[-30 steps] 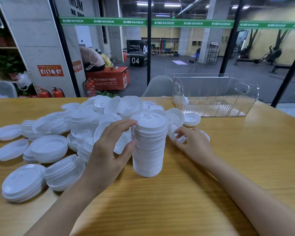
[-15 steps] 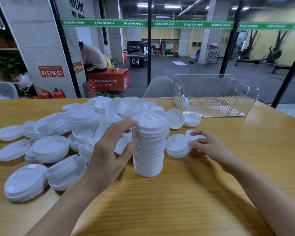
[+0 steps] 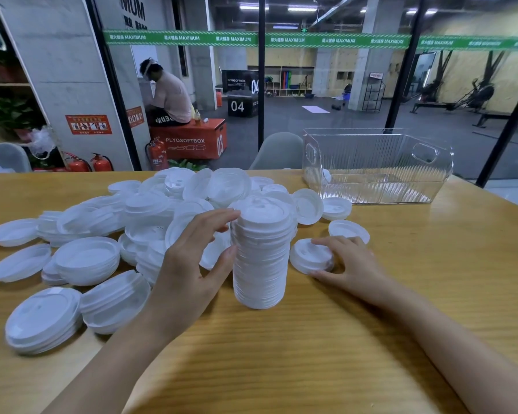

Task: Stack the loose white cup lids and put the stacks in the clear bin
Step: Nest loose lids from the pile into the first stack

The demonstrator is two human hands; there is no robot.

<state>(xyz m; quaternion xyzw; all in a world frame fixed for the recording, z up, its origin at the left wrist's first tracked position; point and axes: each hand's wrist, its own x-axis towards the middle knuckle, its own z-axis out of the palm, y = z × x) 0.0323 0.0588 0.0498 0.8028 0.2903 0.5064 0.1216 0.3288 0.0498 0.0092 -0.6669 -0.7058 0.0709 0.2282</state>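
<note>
Lids nested dome-up form a tall stack (image 3: 262,255) that stands upright on the wooden table (image 3: 311,354) in the head view, its long axis vertical and its top face turned to the ceiling. We see it at the near middle of the table, just in front of the heap of loose lids (image 3: 150,216) that spreads away to the left. Our left hand (image 3: 189,264) is on the stack's left side, curled round it: the thumb presses the wall about halfway up and the fingertips reach the upper rim. Just right of the stack's foot, close to it, a flat lid (image 3: 310,256) lies dome-up on the table; we cannot tell whether it is one lid or a few nested. Our right hand (image 3: 350,261) comes at it from the right and pinches it, fingers over the far edge and thumb at the near edge. The clear bin (image 3: 377,165) sits at the far right of the table, well apart from both hands, its long side running left to right.
</note>
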